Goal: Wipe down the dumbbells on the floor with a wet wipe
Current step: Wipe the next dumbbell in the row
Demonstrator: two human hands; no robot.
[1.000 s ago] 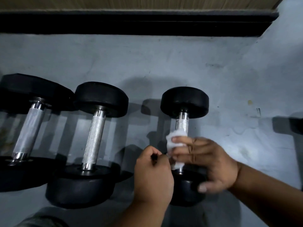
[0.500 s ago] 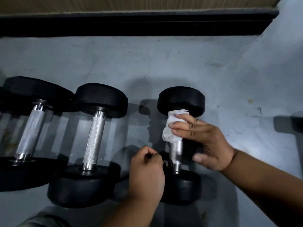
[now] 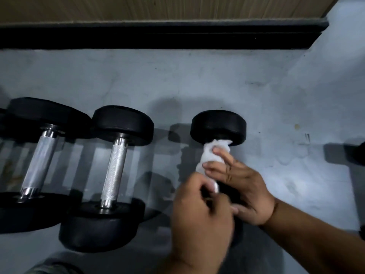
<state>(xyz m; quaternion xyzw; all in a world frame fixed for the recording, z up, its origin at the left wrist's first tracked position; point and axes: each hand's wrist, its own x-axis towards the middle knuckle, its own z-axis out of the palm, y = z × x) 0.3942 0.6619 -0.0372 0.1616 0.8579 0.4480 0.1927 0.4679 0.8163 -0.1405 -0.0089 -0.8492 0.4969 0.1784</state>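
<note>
A: What sits nearest the camera?

B: The person's left hand [image 3: 199,212], low in the middle, blurred. Its fingers are curled in a loose fist by the near end of the right-hand dumbbell [image 3: 218,125]; whether they pinch anything cannot be told.

A: And the right hand?

B: The right hand [image 3: 240,184] comes in from the lower right, just beyond the left one. Its fingers wrap a white wet wipe [image 3: 211,153] around the upper part of that dumbbell's handle, the wipe bunched right up against the far black head.

A: Where does that dumbbell lie?

B: On the grey floor [image 3: 197,80], its handle pointing away from the person, its near head mostly hidden under both hands.

A: Anything else?

B: To the left lie a middle dumbbell [image 3: 114,165] and a left dumbbell [image 3: 42,163], side by side, bare knurled handles showing. Beyond them runs a black skirting strip [image 3: 158,38] under a wooden panel [image 3: 158,8].
</note>
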